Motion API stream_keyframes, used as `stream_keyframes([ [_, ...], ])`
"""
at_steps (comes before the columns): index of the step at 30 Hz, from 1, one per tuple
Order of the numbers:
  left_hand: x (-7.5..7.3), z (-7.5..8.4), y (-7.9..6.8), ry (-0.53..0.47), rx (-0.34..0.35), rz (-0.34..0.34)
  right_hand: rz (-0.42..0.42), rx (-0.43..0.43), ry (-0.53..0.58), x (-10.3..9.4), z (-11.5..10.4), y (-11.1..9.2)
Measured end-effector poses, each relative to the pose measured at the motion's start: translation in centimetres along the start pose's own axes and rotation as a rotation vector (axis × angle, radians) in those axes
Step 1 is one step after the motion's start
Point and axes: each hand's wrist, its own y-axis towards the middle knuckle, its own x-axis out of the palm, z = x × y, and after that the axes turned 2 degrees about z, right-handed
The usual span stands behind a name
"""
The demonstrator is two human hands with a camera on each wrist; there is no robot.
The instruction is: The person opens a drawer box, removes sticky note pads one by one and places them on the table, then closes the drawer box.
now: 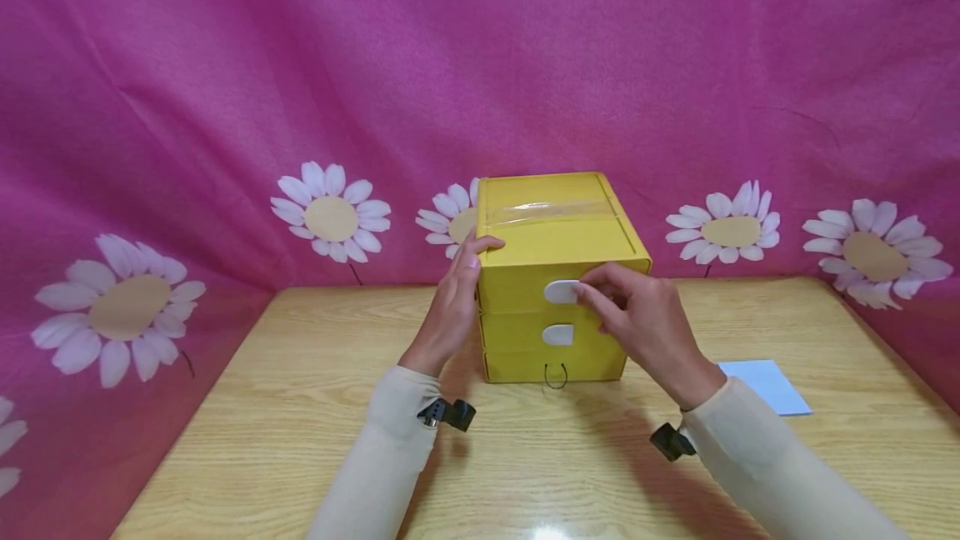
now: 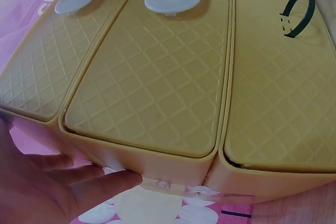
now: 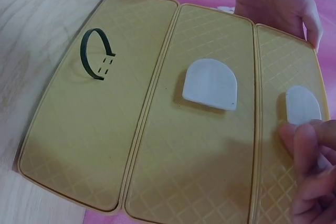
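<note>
A yellow drawer box (image 1: 558,244) with three stacked drawers stands on the table. My right hand (image 1: 651,319) pinches the white handle (image 1: 559,292) of the top drawer between thumb and fingers. Against the box's left side rests my left hand (image 1: 448,298), its fingers extended along the side wall in the left wrist view and one fingertip over the top edge. The middle drawer has a similar white handle (image 3: 211,85), which no hand touches. On the bottom drawer there is a thin dark loop (image 3: 84,53) as a pull. All three drawers look closed.
The wooden table (image 1: 330,440) carries a light blue paper pad (image 1: 768,387) to the right of the box. Clear tape (image 1: 551,211) runs across the box top. Behind the table hangs a pink cloth (image 1: 465,57) with white daisies.
</note>
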Motion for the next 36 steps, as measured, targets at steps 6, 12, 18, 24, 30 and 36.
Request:
stream_keyframes([
  [6,0.0,0.0,0.1,-0.006,-0.004,0.0,-0.036,0.004,0.023,0.1,0.3,-0.4],
  [12,0.0,-0.2,0.2,-0.011,-0.007,-0.005,-0.069,0.009,-0.004,0.3,0.7,-0.8],
  [18,0.0,-0.2,0.1,-0.004,-0.015,-0.005,-0.101,0.028,-0.019,0.6,1.1,-1.2],
  [24,0.0,-0.2,0.1,-0.004,-0.019,-0.005,-0.145,0.053,-0.01,0.9,1.4,-1.6],
  [30,0.1,-0.2,0.1,-0.001,-0.021,-0.008,-0.171,0.07,-0.007,1.1,1.8,-1.9],
  [36,0.1,-0.2,0.1,-0.01,-0.027,-0.008,-0.173,0.06,0.01,1.3,1.9,-2.1],
])
